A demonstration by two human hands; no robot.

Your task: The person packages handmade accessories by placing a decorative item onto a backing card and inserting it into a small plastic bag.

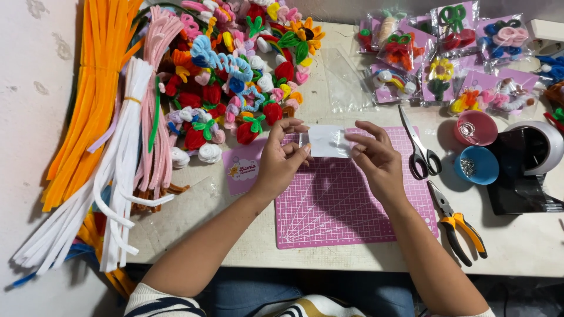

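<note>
Left hand (281, 159) and right hand (376, 158) hold a small clear bag (325, 141) between their fingers, above the pink cutting mat (346, 205) on the bench (235, 235). Scissors (418, 147) and pliers (455, 223) lie right of the mat.

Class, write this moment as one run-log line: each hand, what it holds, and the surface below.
left hand: grips clear plastic bag | right hand: pinches same bag | below: pink cutting mat | nearby: scissors

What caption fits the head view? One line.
Both hands, left and right, hold a small clear bag over a pink mat.
</note>
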